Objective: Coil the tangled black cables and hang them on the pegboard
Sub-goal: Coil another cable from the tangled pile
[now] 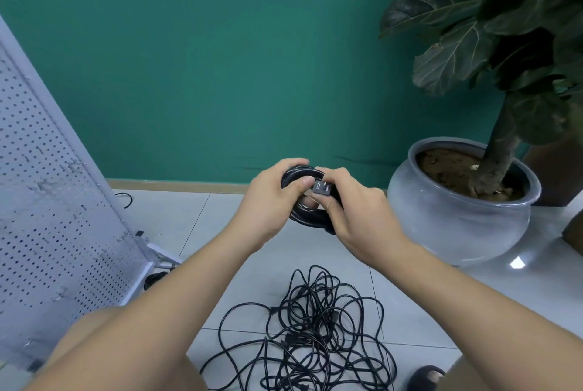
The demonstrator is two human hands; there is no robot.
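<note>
A small coil of black cable [307, 215] is held up in front of me over the floor. My left hand [271, 201] grips the coil's left side, thumb across it. My right hand [353, 217] holds the right side and pinches the cable's plug [321, 187], whose metal prongs face me. A tangled heap of black cables [315, 334] lies on the tiled floor below my arms. The white pegboard [47, 201] leans at the left, with several small metal hooks on it.
A large grey plant pot [457, 220] with a big-leaved plant stands at the right by the green wall. A black cable end [126, 198] lies behind the pegboard, and another dark item [154, 278] by its foot. My sandalled foot [426, 375] is at the bottom right.
</note>
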